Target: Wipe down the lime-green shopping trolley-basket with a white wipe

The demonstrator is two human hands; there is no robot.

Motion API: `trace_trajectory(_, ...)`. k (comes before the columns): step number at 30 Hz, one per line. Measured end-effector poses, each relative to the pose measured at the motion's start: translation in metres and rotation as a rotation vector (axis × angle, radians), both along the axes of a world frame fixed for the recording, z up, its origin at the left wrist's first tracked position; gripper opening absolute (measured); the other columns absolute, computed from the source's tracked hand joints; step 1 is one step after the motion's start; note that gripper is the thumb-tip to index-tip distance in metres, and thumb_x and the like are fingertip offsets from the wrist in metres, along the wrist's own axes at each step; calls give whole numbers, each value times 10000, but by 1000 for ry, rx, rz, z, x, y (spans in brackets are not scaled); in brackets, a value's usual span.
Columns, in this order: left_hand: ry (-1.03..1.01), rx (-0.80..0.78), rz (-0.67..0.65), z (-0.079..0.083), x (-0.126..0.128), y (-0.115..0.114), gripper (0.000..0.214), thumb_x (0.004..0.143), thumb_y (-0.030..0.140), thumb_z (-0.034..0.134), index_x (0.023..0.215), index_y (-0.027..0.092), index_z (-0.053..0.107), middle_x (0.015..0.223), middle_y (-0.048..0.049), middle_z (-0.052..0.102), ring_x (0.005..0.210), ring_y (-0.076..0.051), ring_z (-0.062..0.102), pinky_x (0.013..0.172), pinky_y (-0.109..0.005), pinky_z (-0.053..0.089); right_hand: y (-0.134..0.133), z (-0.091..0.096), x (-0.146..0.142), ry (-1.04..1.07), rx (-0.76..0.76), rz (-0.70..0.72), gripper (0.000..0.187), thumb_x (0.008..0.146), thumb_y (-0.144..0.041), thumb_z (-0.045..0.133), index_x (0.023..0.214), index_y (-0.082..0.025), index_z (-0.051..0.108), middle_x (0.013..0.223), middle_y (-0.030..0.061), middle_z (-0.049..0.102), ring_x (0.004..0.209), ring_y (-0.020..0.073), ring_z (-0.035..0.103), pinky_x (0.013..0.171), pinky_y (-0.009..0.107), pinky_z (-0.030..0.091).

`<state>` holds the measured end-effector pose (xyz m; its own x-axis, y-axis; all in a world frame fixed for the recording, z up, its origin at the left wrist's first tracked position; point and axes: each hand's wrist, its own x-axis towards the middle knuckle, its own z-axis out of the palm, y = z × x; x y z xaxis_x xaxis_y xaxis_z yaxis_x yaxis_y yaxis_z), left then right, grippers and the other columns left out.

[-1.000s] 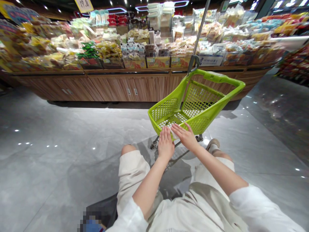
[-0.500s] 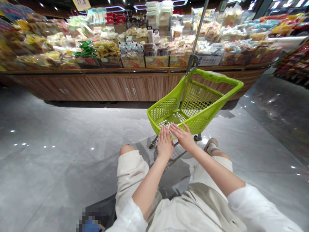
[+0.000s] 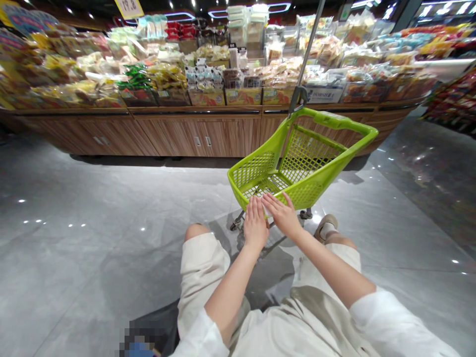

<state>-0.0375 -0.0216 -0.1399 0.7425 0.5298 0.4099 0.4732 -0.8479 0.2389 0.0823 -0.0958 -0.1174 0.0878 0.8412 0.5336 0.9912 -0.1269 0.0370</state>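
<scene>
A lime-green shopping cart (image 3: 323,186) with a latticed plastic basket stands in front of my knees, its near end towards me. My left hand (image 3: 256,222) and my right hand (image 3: 283,214) are held out side by side at that near end, palms down, fingers straight. Their fingertips almost meet and overlap the cart's near rim in view; whether they touch it I cannot tell. Neither hand shows anything in it. Inside the basket, the slatted bottom is visible.
Beyond the cart runs a wood-fronted display counter (image 3: 178,134) heaped with packaged snacks. A thin grey pole (image 3: 310,47) rises behind the cart. A yellow price sign (image 3: 129,8) hangs at the upper left. Grey glossy floor tiles (image 3: 74,198) lie around my legs.
The view has shifted very slightly, so everything sits a little lower and further right. Both hands keep the same pose beside the cart.
</scene>
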Motion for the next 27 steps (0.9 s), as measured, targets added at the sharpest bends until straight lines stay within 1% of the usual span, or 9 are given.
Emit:
trace_trajectory(2, -12, -3, -14, 1, -1, 1, 868, 829, 162, 535, 1553, 16, 80, 1624, -228, 207, 1533, -278, 105, 1235, -472, 245, -12, 8, 34, -15, -19, -7, 555, 894, -55, 384, 1400, -247, 508, 1438, 49, 560, 1365, 183, 488, 1230, 494, 104)
trace_trajectory(6, -22, -8, -8, 4, 0, -1, 857, 837, 181, 546, 1545, -6, 100, 1614, -242, 227, 1530, -294, 116, 1234, -472, 243, -29, 20, 87, 42, 110, -314, 555, 842, -7, 378, 1318, -215, 573, 1384, 75, 609, 1347, 246, 510, 1195, 606, 65)
trace_trajectory(9, -26, -13, 8, 3, 3, -4, 853, 831, 183, 555, 1537, -22, 123, 1615, -247, 218, 1532, -297, 93, 1238, -468, 234, -19, 11, 55, 72, 142, -335, 579, 835, -9, 385, 1358, -199, 543, 1408, 96, 585, 1357, 250, 498, 1197, 592, 84)
trace_trajectory(13, -19, -10, 12, -1, 3, -3, 856, 808, 134, 533, 1545, 4, 117, 1624, -228, 211, 1533, -285, 87, 1239, -474, 232, -3, -3, -4, 37, 33, -70, 596, 872, -57, 401, 1443, -215, 466, 1469, 78, 524, 1400, 191, 443, 1219, 471, 151)
trace_trajectory(15, -18, -8, 0, -2, 2, -1, 866, 810, 132, 525, 1553, 23, 93, 1623, -222, 219, 1532, -280, 106, 1235, -480, 242, -8, 0, 3, 3, -24, 14, 597, 887, -70, 398, 1457, -242, 451, 1471, 59, 524, 1397, 177, 447, 1221, 458, 150)
trace_trajectory(17, -23, -9, -8, -2, 0, 1, 870, 827, 154, 522, 1558, 35, 64, 1621, -221, 225, 1529, -282, 127, 1228, -487, 256, -19, 8, 35, -8, -36, -13, 599, 888, -62, 388, 1449, -255, 461, 1447, 54, 550, 1369, 180, 483, 1220, 478, 133)
trace_trajectory(21, -32, -4, -17, 1, -1, -1, 866, 849, 182, 524, 1557, 28, 50, 1619, -229, 224, 1526, -292, 140, 1225, -485, 263, -37, 17, 89, 51, 87, -317, 625, 841, -28, 393, 1419, -242, 499, 1428, 77, 567, 1354, 233, 502, 1198, 566, 107)
trace_trajectory(24, -32, -7, -1, 2, 1, -5, 863, 852, 190, 527, 1556, 21, 57, 1624, -228, 208, 1528, -292, 117, 1228, -480, 255, -27, 9, 62, 79, 135, -365, 650, 823, -21, 402, 1437, -218, 477, 1435, 96, 558, 1367, 244, 487, 1196, 563, 124)
trace_trajectory(27, -15, -8, 8, 0, 2, -5, 858, 831, 163, 534, 1550, 5, 94, 1623, -228, 212, 1532, -287, 90, 1236, -471, 240, -10, -2, 8, 55, 63, -168, 617, 860, -44, 396, 1455, -195, 454, 1469, 89, 523, 1400, 200, 444, 1206, 465, 178)
